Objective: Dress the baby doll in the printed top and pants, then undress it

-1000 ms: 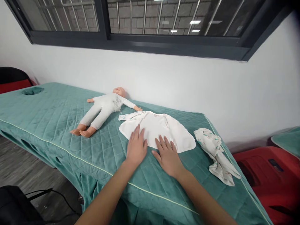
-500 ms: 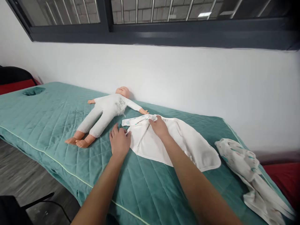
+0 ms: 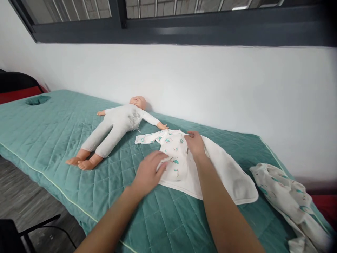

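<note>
A white baby shirt (image 3: 175, 154) with green prints lies on the bed, its printed front panel folded over and one sleeve stretched left. Its right part (image 3: 229, 168) shows plain white inside. My left hand (image 3: 150, 172), slightly blurred, is over the lower left edge of the panel, thumb and fingers apart. My right hand (image 3: 196, 143) is closed at the shirt's upper edge near the neckline, thumb and fingertips on the cloth. A baby doll (image 3: 119, 121) in a white body suit lies on its back to the left, one hand close to the shirt's collar.
A green quilted bed (image 3: 113, 189) with a face hole (image 3: 38, 100) stands against the white wall below a dark window frame (image 3: 184, 31). A crumpled printed garment (image 3: 284, 193) lies at the right edge. A black chair part (image 3: 13, 232) is at lower left.
The printed panel has been laid over the shirt's white inside. My left hand has moved right and nearer to me; my right hand has shifted right along the upper edge.
</note>
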Demonstrator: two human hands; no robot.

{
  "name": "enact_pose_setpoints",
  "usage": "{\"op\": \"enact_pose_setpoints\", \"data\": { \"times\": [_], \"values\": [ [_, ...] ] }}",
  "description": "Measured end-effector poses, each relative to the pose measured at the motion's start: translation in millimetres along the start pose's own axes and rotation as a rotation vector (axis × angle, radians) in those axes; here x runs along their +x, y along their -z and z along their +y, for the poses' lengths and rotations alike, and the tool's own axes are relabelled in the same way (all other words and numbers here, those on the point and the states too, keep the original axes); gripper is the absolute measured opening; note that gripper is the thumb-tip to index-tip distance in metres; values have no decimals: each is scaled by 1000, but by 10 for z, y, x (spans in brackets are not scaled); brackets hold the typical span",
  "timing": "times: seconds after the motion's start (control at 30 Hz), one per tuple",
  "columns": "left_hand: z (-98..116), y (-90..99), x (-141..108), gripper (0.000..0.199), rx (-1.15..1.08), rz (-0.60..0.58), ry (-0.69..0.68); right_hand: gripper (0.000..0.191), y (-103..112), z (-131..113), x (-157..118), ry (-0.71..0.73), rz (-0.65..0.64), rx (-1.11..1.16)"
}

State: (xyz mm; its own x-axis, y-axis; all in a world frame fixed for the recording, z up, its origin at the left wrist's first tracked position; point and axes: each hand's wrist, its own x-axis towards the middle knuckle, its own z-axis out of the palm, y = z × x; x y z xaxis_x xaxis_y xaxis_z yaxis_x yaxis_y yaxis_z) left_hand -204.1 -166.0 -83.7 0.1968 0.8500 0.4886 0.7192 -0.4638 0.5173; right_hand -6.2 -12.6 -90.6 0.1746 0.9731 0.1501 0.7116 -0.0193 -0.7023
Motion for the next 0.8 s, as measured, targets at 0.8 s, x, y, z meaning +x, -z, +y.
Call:
{"op": "enact_pose_setpoints", "data": {
  "times": [0.8],
  "values": [
    [-1040, 95, 356, 47, 277, 356, 327, 43, -12, -124, -147, -3, -113, -171]
  ]
}}
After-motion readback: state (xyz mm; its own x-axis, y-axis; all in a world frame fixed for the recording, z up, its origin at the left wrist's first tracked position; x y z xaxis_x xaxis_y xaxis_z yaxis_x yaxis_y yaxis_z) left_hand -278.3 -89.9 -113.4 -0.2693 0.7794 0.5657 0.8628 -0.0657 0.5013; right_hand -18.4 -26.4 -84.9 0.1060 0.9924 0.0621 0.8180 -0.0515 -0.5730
